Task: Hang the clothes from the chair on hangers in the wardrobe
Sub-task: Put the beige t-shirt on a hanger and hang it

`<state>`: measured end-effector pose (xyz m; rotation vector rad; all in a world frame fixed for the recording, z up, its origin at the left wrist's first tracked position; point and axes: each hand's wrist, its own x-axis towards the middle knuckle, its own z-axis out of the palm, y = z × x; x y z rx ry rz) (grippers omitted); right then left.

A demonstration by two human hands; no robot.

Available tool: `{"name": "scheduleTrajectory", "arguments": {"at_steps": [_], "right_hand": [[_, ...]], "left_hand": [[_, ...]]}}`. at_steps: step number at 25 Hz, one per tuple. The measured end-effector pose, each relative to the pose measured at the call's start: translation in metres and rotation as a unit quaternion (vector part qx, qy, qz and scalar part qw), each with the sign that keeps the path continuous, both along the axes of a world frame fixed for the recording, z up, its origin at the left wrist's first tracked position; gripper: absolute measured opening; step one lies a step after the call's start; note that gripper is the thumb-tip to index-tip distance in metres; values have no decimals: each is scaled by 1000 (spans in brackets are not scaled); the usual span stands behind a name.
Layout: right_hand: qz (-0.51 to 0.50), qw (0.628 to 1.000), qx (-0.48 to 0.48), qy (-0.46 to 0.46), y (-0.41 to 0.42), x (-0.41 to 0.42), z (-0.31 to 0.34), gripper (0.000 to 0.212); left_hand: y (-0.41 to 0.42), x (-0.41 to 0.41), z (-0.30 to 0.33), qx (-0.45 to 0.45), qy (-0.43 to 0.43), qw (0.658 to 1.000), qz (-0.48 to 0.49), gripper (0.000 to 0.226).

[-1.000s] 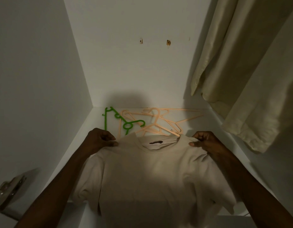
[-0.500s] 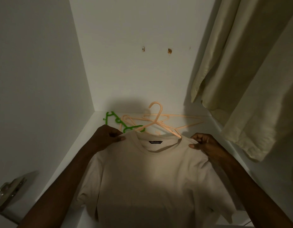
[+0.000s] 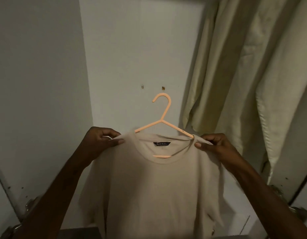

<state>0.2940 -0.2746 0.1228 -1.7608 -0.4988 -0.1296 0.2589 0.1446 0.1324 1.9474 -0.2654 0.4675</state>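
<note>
- Two hands hold a beige T-shirt [image 3: 159,192] up inside the white wardrobe [image 3: 46,83], in front of its back wall.
- The left hand [image 3: 99,144] pinches the shirt's left shoulder between thumb and curled fingers.
- The right hand [image 3: 216,149] pinches the right shoulder the same way.
- A peach hanger [image 3: 164,118] sits inside the shirt; its hook and sloping arms rise out of the neck opening, and its lower bar shows through the collar below a dark label [image 3: 162,144].
- A pale yellowish garment [image 3: 244,75] hangs at the right, near the right hand.
</note>
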Motion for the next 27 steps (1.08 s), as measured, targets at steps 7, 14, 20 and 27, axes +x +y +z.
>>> {"name": "scheduleTrajectory", "arguments": {"at_steps": [7,14,20,27], "right_hand": [[-57,995,-53,-60,-15,-80,81,42],[-130,979,-112,-109,-47,-115,152,13],[-117,962,-142,-203,-86,-135,182,23],[-147,925,-208,-283,-114,-142,214,24]], "left_hand": [[-18,-45,66,88,-106,990,-13,14],[-39,-31,130,200,-162,965,47,61],[-57,-60,166,214,-252,944,16,57],[-80,-60,195,241,-215,946,16,65]]}}
